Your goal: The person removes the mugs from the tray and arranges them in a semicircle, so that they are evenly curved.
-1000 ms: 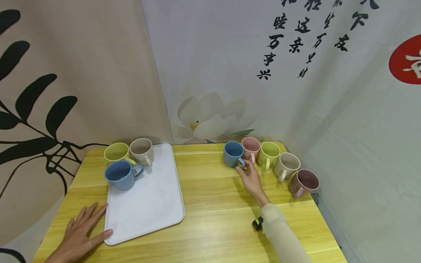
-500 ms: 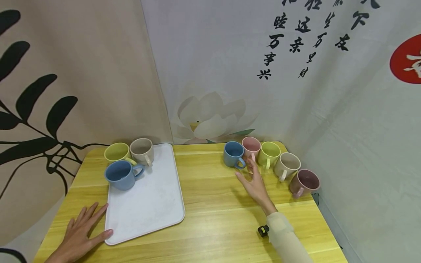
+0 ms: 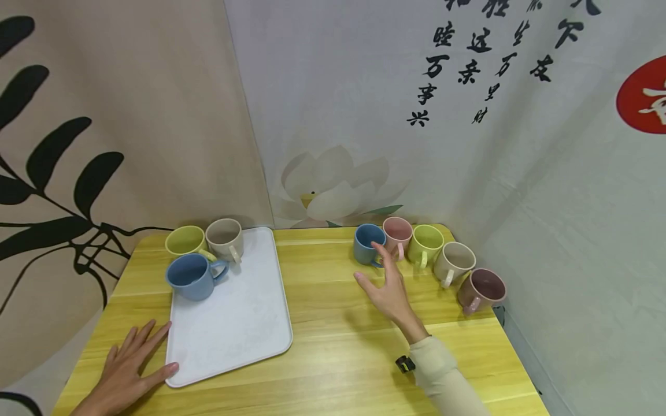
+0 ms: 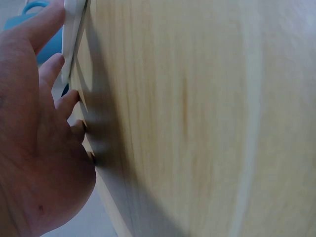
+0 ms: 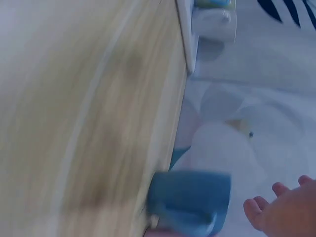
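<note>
My left hand (image 3: 127,370) rests with fingers spread on the table at the left edge of the white tray (image 3: 234,323), thumb on the tray's near corner. In the left wrist view its fingertips touch the table edge and tray. At the back left of the tray stand a blue mug (image 3: 191,283), a yellow-green mug (image 3: 183,241) and a beige mug (image 3: 225,238). My right hand (image 3: 392,294) hovers, thumb and index finger apart, in front of another blue mug (image 3: 362,247). The fingers partly cover that mug's handle; the right wrist view shows the mug (image 5: 187,195) apart from the hand.
Right of that blue mug, a row holds a pink mug (image 3: 398,231), a yellow-green mug (image 3: 424,245), a beige mug (image 3: 451,263) and a mauve mug (image 3: 484,286) near the table's right edge. A printed curtain (image 3: 333,115) hangs behind the wooden table (image 3: 333,358).
My right hand pulled away from the blue mug's handle, opened its fingers, then shifted left and up in front of that mug. The left hand, tray and mugs stayed put.
</note>
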`<state>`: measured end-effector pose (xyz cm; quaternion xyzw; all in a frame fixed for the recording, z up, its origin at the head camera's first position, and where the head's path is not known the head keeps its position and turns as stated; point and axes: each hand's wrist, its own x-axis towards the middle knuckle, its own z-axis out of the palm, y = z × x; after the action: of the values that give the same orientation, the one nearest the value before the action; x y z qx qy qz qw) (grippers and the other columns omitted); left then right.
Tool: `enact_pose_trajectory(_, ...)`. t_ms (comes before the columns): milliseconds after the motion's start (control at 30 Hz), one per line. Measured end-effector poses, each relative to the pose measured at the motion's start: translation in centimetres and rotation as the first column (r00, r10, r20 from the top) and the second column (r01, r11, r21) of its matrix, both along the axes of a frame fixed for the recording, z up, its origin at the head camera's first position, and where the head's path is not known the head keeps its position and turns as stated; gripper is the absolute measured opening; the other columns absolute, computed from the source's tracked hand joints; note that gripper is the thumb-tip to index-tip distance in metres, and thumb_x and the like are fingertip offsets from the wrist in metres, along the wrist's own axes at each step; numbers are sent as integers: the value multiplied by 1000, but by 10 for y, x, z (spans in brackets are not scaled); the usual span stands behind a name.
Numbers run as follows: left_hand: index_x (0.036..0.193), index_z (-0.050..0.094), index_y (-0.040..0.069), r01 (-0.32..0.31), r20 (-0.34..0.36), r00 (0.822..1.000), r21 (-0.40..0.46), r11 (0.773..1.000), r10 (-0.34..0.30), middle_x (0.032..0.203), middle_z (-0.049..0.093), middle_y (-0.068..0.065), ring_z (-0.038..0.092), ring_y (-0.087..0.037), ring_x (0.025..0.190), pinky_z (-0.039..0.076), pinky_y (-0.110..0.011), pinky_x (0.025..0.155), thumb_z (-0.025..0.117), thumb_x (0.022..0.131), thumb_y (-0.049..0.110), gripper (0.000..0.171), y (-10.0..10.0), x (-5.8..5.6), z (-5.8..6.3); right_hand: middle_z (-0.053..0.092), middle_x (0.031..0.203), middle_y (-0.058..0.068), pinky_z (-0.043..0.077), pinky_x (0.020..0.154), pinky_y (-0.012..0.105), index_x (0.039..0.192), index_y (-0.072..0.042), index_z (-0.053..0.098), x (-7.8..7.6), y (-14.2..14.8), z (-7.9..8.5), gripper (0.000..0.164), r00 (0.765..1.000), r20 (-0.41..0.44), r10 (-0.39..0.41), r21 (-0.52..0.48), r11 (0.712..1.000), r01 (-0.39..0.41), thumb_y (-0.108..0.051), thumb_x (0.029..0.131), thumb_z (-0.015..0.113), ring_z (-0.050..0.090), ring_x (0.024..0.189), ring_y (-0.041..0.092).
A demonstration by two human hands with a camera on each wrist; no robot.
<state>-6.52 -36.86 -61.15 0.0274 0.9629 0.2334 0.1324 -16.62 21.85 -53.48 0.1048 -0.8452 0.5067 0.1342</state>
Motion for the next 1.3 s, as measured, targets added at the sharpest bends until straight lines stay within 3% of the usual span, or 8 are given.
enact_pose_trajectory(67, 181, 19, 12, -1, 0, 1000, 2, 1000, 1, 177, 13, -49, -4, -84, 157, -5, -104, 112, 67, 105, 69, 106, 0, 0, 0, 47, 179, 11, 39, 135, 70, 173, -23, 42, 0, -12, 3, 81, 999, 9, 35, 4, 999, -35, -30, 102, 82, 44, 167, 41)
enact_pose_trajectory(267, 181, 19, 13, -7, 9, 1000, 2, 1000, 7, 177, 11, -49, -5, -84, 157, -7, -103, 113, 67, 105, 70, 107, 0, 0, -1, 49, 179, 8, 43, 133, 68, 173, -25, 42, -1, -52, 5, 81, 987, 45, 157, 33, 987, -158, -35, 103, 81, 49, 164, 38)
enact_pose_trajectory(533, 181, 19, 14, -12, 19, 1000, -2, 1000, 12, 177, 11, -49, -6, -83, 158, -9, -102, 113, 66, 105, 71, 107, 0, -1, -1, 47, 180, 10, 40, 138, 64, 173, -22, 41, -4, -100, 4, 82, 947, 62, 316, 96, 942, -321, -39, 104, 80, 43, 169, 32)
enact_pose_trajectory(833, 181, 19, 15, -12, 4, 1000, -5, 1000, 12, 178, 12, -48, -4, -84, 158, -7, -103, 113, 67, 104, 71, 107, 0, 0, -1, 43, 183, 2, 40, 139, 59, 175, -24, 38, -9, -148, 8, 83, 904, 156, 398, 151, 895, -420, -51, 106, 75, 41, 171, 28)
enact_pose_trajectory(1067, 182, 19, 16, -9, -14, 1000, 6, 1000, 10, 178, 13, -48, -3, -83, 158, -6, -103, 114, 68, 104, 69, 106, 0, 1, 0, 48, 179, 3, 52, 131, 42, 174, -24, 40, -21, -177, 7, 78, 863, 173, 475, 115, 861, -496, -48, 108, 74, 53, 162, 25)
enact_pose_trajectory(1300, 181, 19, 16, -16, -10, 1000, 12, 1000, 16, 179, 11, -47, -4, -83, 159, -7, -103, 114, 68, 104, 69, 106, 0, 1, 0, 51, 178, 4, 53, 128, 33, 174, -22, 42, -34, -203, 3, 76, 838, 180, 515, 121, 834, -539, -46, 108, 73, 57, 158, 23)
